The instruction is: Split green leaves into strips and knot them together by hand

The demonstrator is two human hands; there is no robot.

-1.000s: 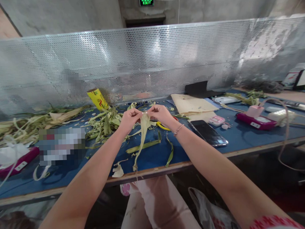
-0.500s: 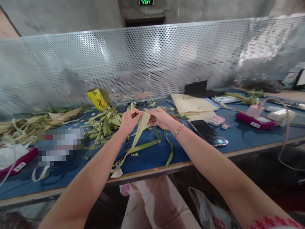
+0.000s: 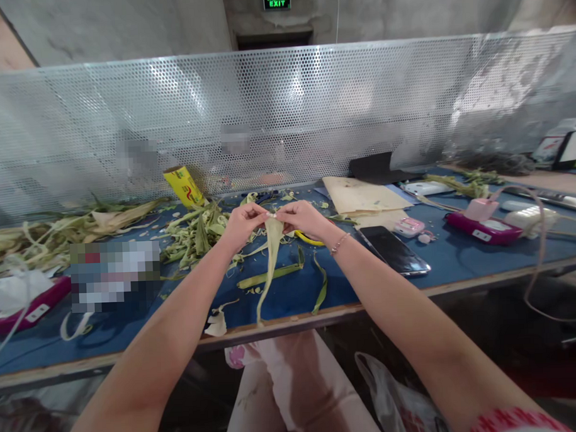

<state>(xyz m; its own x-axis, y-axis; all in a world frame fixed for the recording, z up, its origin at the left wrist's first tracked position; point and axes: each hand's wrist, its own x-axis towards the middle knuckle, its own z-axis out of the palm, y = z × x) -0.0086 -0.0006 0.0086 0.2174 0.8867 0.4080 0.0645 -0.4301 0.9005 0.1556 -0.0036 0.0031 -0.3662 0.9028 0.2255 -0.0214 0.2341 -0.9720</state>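
A pale green corn husk (image 3: pixel 273 248) hangs from my fingertips, its narrow tail reaching down toward the table's front edge. My left hand (image 3: pixel 243 225) pinches its top from one side. From the other side my right hand (image 3: pixel 303 220) pinches the same end, so the fingertips of both nearly meet. Below the hands, a green husk strip (image 3: pixel 275 276) lies on the blue tabletop (image 3: pixel 295 302), with a curled strip (image 3: pixel 321 284) to its right. Just past my right hand is part of a yellow ring-shaped thing (image 3: pixel 310 240).
Husk scraps (image 3: pixel 194 238) pile up at left, beside a yellow box (image 3: pixel 184 187). At right lie a phone (image 3: pixel 395 250), brown paper (image 3: pixel 365 196), a pink case (image 3: pixel 409 227) and a magenta power strip (image 3: pixel 484 227) with cables. A perforated metal screen (image 3: pixel 284 109) stands behind.
The husk's tail has swung right and now hangs almost straight down. My hands have drawn together at its top, and more of the yellow ring shows.
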